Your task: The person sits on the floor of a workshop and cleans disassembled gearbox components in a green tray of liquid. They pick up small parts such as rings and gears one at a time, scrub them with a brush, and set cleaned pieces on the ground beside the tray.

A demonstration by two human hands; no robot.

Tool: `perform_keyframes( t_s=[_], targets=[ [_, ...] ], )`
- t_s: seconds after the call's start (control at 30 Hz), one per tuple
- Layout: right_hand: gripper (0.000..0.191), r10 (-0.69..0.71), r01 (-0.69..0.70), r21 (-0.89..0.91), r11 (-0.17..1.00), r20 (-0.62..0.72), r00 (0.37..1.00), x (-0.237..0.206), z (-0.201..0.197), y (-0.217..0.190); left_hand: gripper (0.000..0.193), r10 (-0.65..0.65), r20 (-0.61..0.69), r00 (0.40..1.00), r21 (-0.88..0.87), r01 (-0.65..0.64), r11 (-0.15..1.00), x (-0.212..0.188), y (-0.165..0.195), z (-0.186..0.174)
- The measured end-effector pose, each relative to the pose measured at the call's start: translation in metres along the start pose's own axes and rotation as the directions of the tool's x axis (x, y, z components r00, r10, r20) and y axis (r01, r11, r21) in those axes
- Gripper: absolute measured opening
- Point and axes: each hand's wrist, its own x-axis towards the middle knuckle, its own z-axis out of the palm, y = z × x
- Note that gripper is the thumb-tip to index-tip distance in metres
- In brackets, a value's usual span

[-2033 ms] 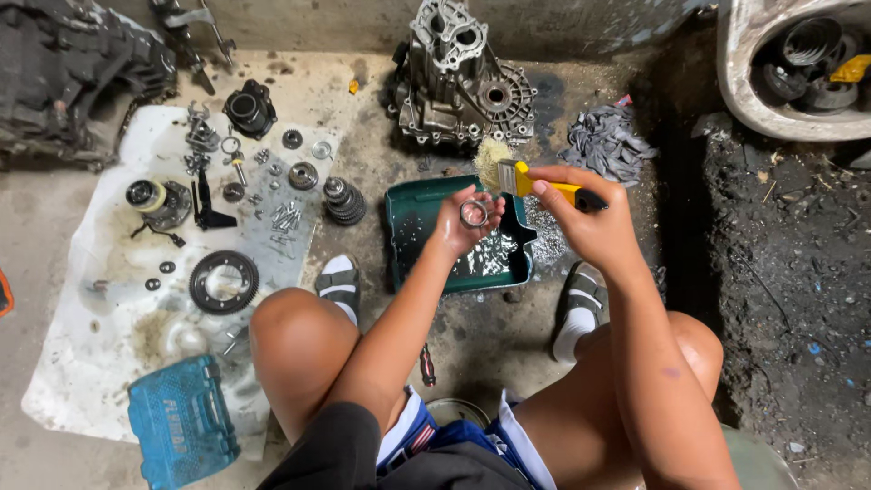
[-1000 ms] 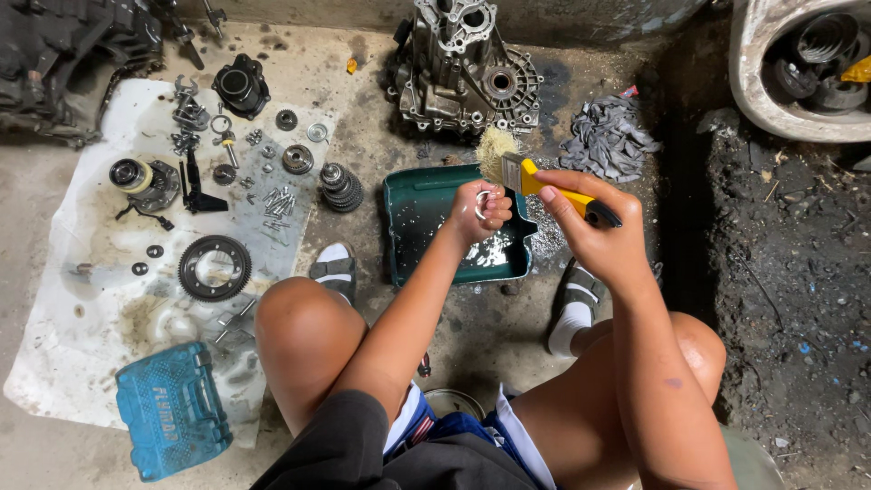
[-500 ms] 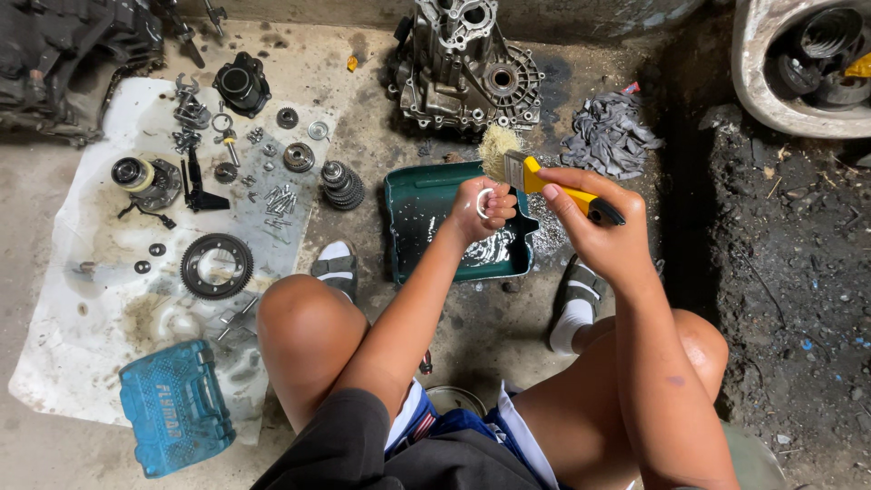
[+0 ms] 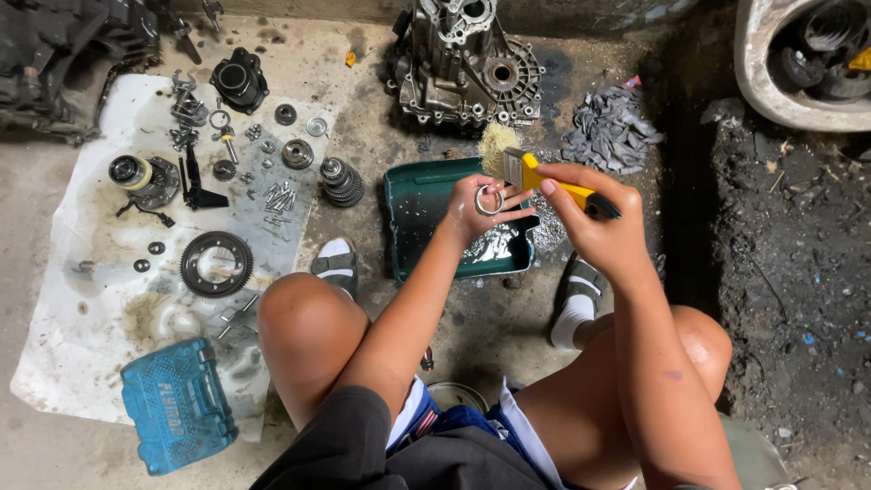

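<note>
L hand [image 4: 474,207] pinched a small metal ring [image 4: 489,200] at its fingertips, held over the green tray [image 4: 410,213]. R hand [image 4: 599,227] gripped the yellow-handled brush [image 4: 531,170], whose long axis ran up-left from that hand w/ the bristles just above and right of the ring, nearly touching. Gearbox housing [image 4: 463,63] sat beyond both hands.

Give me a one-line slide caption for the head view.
Left hand holds a small metal ring over a green tray; right hand holds a yellow-handled brush.

Even soft daylight, sharp focus, dark shadowed right edge
</note>
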Motion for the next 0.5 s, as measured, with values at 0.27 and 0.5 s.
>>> perform_keyframes(
  t_s=[0.27,0.5],
  targets=[
    [0.016,0.207,-0.163,0.309,0.937,-0.113,0.972,0.032,0.036,0.051,0.019,0.036,-0.08,0.996,-0.004,-0.036,0.999,0.002,0.005,-0.021],
    [0.016,0.452,-0.371,0.343,0.863,-0.197,0.87,0.038,0.109,0.164,0.023,0.0,-0.108,0.994,-0.069,-0.007,0.998,0.001,0.014,-0.095]
  ],
)
